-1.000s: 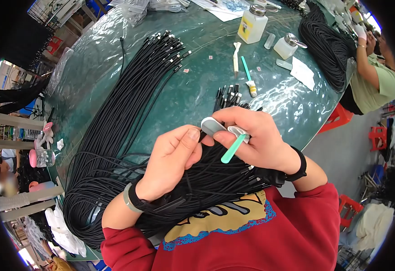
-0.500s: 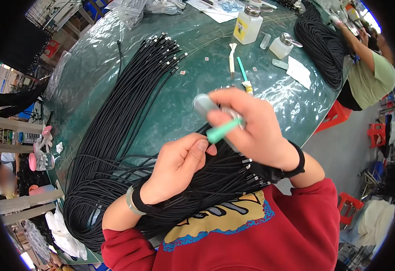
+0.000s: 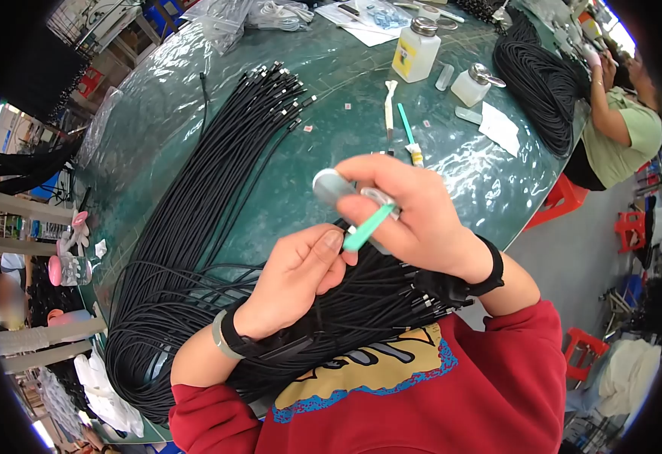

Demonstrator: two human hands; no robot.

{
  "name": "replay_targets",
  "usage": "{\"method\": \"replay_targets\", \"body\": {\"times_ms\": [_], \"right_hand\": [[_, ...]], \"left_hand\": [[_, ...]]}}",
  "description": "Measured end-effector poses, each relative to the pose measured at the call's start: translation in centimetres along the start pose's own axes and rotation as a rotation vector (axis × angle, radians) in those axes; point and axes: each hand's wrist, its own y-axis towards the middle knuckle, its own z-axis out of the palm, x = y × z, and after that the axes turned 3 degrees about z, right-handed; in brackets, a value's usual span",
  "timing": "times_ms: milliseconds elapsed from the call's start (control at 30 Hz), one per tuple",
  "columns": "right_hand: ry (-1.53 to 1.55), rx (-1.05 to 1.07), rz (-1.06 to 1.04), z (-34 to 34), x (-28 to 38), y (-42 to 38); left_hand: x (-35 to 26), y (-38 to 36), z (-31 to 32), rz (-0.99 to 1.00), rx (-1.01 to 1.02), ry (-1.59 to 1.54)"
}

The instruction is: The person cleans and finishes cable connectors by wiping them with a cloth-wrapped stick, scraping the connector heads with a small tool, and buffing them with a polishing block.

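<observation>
My left hand (image 3: 298,261) pinches the connector end of a black cable (image 3: 341,225) between thumb and index finger. Closed around a green flat stick (image 3: 369,228), my right hand (image 3: 410,208) brings the stick's tip right to that cable end. The same hand also grips a blurred, greyish rounded thing with a white edge (image 3: 332,187), whose kind I cannot tell. Under both wrists lies a thick bundle of black cables (image 3: 361,303), looping left and running up the table to metal plug ends (image 3: 274,87).
Beyond my hands are a labelled bottle (image 3: 415,54), a smaller pump-top bottle (image 3: 471,85), a brush (image 3: 390,106), another green stick (image 3: 405,121) and a white wipe (image 3: 500,129). A coiled cable bundle (image 3: 535,83) sits at the right edge, beside a co-worker in green (image 3: 622,129).
The green stick has turned steeper, its tip staying by the cable end. My right hand has shifted slightly left. The co-worker at the right has straightened and moved their arm.
</observation>
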Motion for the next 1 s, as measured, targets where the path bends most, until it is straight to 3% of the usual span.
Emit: {"method": "replay_targets", "body": {"times_ms": [233,367,467,600,733,867,1000], "right_hand": [[-0.129,0.058,-0.257,-0.2,0.0,0.0],[-0.205,0.196,-0.231,-2.1,-1.3,-1.3],[-0.206,0.128,-0.014,-2.7,-1.6,-1.9],[0.050,0.116,0.006,-1.7,0.4,-1.3],[-0.132,0.143,0.035,-0.9,0.8,-0.2],[0.024,0.123,0.175,-1.1,1.4,0.3],[0.027,0.177,0.083,-1.9,1.2,-0.2]], "left_hand": [[-0.7,-0.3,-0.9,-0.081,0.144,-0.348],[-1.1,0.0,-1.0,0.030,0.133,-0.351],[-0.6,0.2,-0.6,0.065,0.095,-0.301],[-0.4,0.3,-0.1,0.031,0.072,-0.240],[-0.5,0.1,0.2,0.049,0.029,-0.166],[-0.2,0.2,0.0,0.079,0.029,-0.108],[-0.2,0.3,-0.2,0.052,0.063,-0.161]]}}
